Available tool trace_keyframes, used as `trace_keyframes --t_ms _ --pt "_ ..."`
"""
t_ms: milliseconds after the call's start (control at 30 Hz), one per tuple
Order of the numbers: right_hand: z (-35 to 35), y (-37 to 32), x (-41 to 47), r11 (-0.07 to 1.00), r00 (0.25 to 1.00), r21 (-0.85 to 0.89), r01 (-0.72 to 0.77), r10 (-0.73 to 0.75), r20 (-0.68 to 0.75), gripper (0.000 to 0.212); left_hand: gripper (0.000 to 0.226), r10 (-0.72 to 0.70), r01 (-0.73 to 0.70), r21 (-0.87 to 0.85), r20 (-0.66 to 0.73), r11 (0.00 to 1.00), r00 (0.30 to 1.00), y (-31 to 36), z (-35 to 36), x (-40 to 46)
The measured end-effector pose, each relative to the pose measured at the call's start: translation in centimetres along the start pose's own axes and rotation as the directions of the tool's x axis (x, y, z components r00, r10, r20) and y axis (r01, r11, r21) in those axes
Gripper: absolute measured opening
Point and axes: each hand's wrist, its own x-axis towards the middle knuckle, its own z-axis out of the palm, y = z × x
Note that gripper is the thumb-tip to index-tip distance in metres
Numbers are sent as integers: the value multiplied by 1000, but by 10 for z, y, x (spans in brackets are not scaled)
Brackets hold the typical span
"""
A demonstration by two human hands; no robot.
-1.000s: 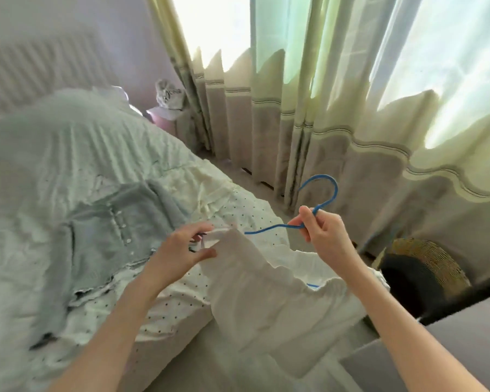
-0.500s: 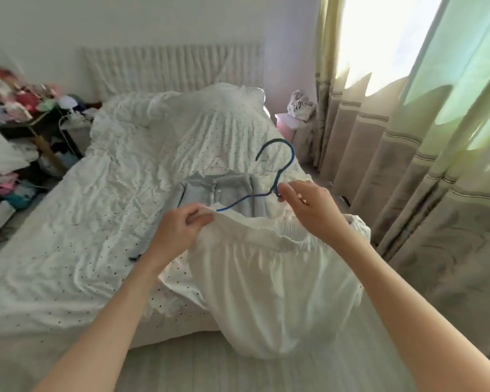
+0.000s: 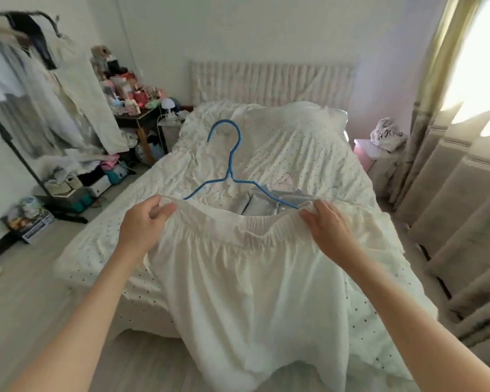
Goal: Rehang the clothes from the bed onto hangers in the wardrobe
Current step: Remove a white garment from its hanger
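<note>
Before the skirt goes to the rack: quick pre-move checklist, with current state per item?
1. Left hand grips the white skirt at the waistband's left end: ok.
2. Right hand grips the waistband's right end: ok.
3. Blue hanger arms sit inside the waistband: both tips run under the fabric, ok; how securely they hold, cannot tell.
4. Hook free and upright for hanging: ok.
5. Skirt hem clear of the bed: not ok, the fabric drapes over the bed's foot edge.
6. Grey garment behind the waistband not caught on the hanger: cannot tell.
</note>
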Motion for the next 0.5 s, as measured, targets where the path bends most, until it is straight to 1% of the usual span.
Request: trace_keyframes --t_ms 67,133,200,267,367,433,500 --pt "17 -20 14 997 996 -15 77 -78 -35 32 45 25 -23 42 -45 999 999 -15 -14 10" --pt "33 -43 31 982 982 -82 170 -176 -73 30 40 25 -20 63 -83 998 996 -33 -28 23" --pt "51 -65 54 969 969 -104 223 -232 -88 30 37 20 -10 87 -107 996 994 -51 -41 41" --pt "73 -87 78 960 956 -102 259 -270 -112 35 37 26 -13 96 -126 995 992 -68 -54 63" --pt "109 -116 117 951 943 -112 288 -302 -143 35 31 23 -16 56 -117 998 993 -104 -72 100" --pt "133 -134 140 960 951 -102 262 -274 -141 34 36 3 0 39 -87 999 996 -132 -83 124" --pt "155 -145 158 976 966 -66 207 -215 -144 37 38 -11 16 72 -68 997 998 -156 -93 143"
